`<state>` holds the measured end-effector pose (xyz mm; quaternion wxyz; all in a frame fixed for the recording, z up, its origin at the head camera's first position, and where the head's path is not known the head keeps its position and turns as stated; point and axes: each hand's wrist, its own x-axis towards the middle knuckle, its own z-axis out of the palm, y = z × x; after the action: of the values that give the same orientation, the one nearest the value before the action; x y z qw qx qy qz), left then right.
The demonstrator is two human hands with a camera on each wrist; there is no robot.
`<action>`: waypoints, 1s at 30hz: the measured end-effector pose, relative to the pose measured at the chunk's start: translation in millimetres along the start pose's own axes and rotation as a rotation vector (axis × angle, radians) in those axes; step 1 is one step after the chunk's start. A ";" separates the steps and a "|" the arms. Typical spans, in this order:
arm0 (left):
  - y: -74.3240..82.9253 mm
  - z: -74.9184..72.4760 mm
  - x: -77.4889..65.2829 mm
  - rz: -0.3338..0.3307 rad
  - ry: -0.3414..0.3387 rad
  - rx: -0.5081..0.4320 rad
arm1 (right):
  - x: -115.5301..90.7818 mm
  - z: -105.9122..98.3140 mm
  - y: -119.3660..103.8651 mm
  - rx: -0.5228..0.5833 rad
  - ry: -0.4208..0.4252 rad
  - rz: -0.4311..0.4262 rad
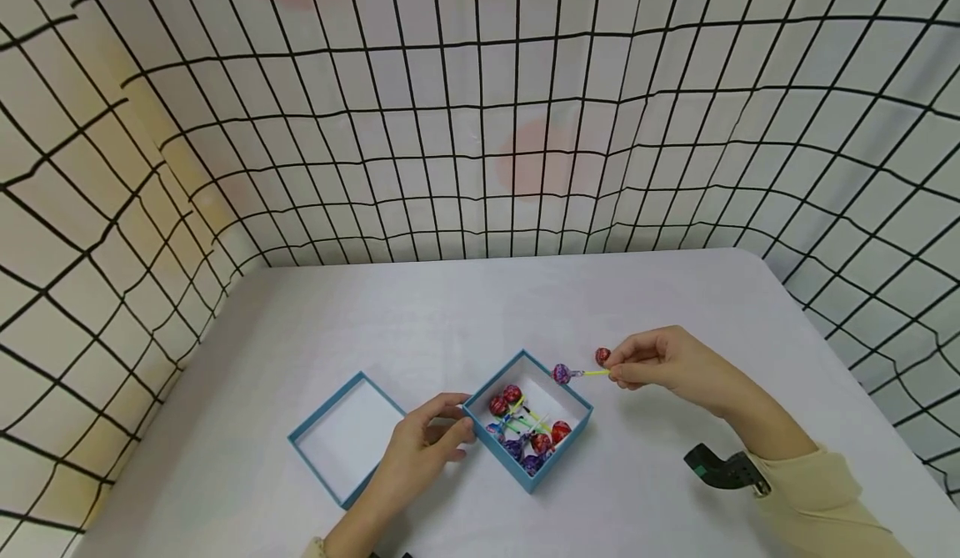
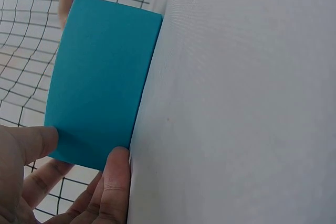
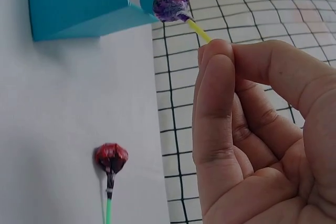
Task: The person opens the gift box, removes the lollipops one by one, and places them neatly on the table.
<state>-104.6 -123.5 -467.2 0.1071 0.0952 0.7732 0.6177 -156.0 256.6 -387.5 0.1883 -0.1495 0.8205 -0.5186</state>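
Observation:
My right hand (image 1: 667,362) pinches the yellow stick of a purple-wrapped lollipop (image 1: 561,374) between thumb and fingers. The candy end points left, by the right rim of an open blue box (image 1: 527,372). Inside that box lie several lollipops (image 1: 513,448) with red, purple and blue wrappers. At the box's left corner my left hand (image 1: 423,445) grips it, the thumb (image 2: 39,142) on one side and fingers on another. On the table, partly behind the right hand, lies a red lollipop (image 3: 111,157) with a green stick.
A shallow blue lid (image 1: 348,441) with a white inside lies left of the box, partly behind the left forearm. White cloth covers the table (image 1: 480,308). Black netting (image 1: 480,108) rises behind it and at both sides. A black strap device (image 1: 723,468) sits at the right wrist.

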 end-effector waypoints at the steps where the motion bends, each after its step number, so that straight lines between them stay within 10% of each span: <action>1: 0.0 -0.1 -0.2 0.001 -0.001 -0.002 | -0.8 -1.9 1.7 -0.004 0.003 0.001; 30: -1.2 -2.2 1.0 0.001 -0.012 0.007 | -3.6 -43.5 61.6 0.092 -0.019 0.038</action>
<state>-106.2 -125.5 -468.0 0.1112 0.0997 0.7746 0.6146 -176.1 318.4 -425.9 0.2126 -0.1300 0.7968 -0.5505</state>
